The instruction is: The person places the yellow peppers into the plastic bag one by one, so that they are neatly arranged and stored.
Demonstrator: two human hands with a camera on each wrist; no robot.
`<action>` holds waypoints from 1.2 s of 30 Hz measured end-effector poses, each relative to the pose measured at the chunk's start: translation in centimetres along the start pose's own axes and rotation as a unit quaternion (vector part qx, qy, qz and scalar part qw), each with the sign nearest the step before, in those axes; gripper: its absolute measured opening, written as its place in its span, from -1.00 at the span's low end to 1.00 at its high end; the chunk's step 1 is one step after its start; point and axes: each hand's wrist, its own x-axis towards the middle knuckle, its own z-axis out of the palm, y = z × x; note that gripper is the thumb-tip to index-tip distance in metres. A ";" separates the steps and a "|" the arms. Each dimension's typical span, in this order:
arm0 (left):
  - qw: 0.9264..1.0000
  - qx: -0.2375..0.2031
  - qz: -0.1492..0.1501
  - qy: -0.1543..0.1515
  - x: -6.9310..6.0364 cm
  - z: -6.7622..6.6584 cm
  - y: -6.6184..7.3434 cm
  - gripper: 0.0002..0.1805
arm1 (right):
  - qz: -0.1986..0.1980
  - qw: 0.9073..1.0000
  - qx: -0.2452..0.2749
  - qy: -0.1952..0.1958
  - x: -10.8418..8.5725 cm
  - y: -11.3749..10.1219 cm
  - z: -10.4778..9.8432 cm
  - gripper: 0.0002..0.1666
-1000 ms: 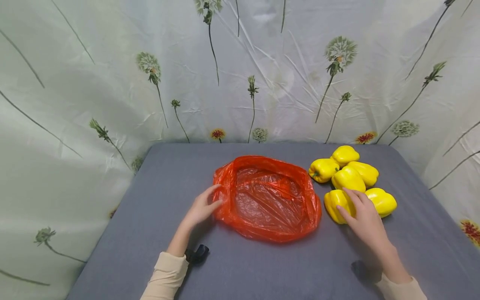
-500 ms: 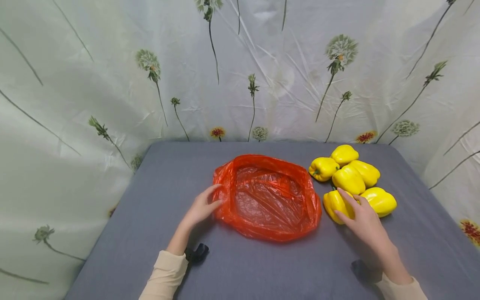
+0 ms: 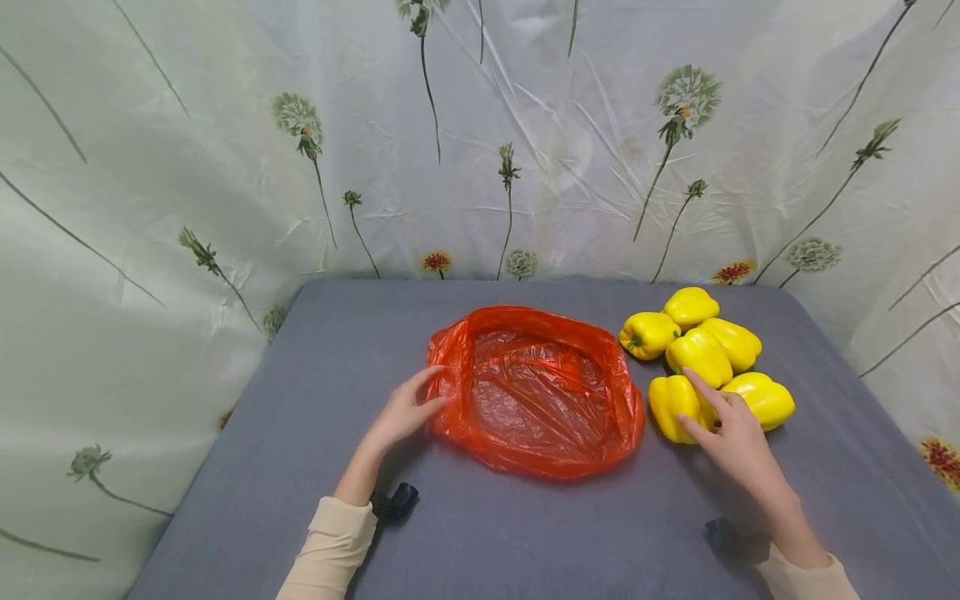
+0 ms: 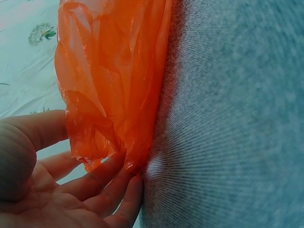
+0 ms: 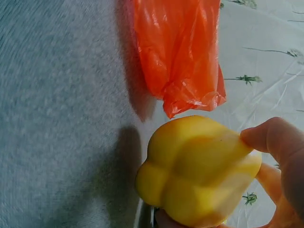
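A red plastic bag (image 3: 540, 458) lies on the grey table, its wide mouth facing up. My left hand (image 3: 405, 408) touches the bag's left side with relaxed fingers. In the left wrist view, the thumb and fingertips (image 4: 121, 156) rest against the crumpled bag (image 4: 109, 71), spread apart. To the right of the bag, my right hand (image 3: 735, 437) has thumb and fingers around the nearest yellow bell pepper (image 3: 671, 408). The right wrist view shows the thumb (image 5: 266, 137) on one side of this bell pepper (image 5: 199, 166); its far side is hidden.
Several more yellow bell peppers (image 3: 697, 354) sit close together behind and beside the held one. The bag's right edge (image 5: 180, 57) is near it. A floral curtain (image 3: 480, 167) hangs along the table's back edge (image 3: 375, 283).
The right hand's fingers have shifted slightly on the nearest bell pepper. The left hand and the bag stay in place. The head view has tipped a little downward.
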 end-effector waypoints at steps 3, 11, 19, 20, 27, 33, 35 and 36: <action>1.000 0.002 0.005 0.000 0.0 -0.1 0.1 -0.39 | -0.016 0.999 0.015 0.025 0.1 -0.2 -0.1 -0.24; 1.000 0.005 0.008 0.007 0.0 -0.1 0.1 -0.40 | -0.024 0.995 0.089 0.043 0.5 -1.2 -0.6 -0.22; 1.000 -0.002 0.004 0.005 -0.2 0.1 0.1 -0.40 | -0.010 0.989 0.140 0.041 1.2 -2.7 -0.7 -0.23; 1.000 -0.003 0.003 0.004 -0.2 0.1 0.1 -0.40 | -0.008 0.989 0.145 0.040 1.3 -2.9 -0.8 -0.23; 1.000 0.001 0.005 -0.002 -0.2 0.1 0.1 -0.40 | -0.006 0.985 0.170 0.024 1.9 -3.9 -0.9 -0.20; 1.000 0.006 0.010 -0.001 -0.2 0.0 0.0 -0.40 | -0.018 0.981 0.194 0.022 2.5 -4.8 -0.7 -0.20; 1.000 0.006 0.012 0.000 -0.2 0.0 0.0 -0.41 | -0.024 0.979 0.204 0.014 2.8 -5.1 -0.6 -0.21; 1.000 0.006 0.011 0.000 -0.2 0.1 0.0 -0.41 | -0.026 0.977 0.209 0.010 3.0 -5.3 -0.6 -0.21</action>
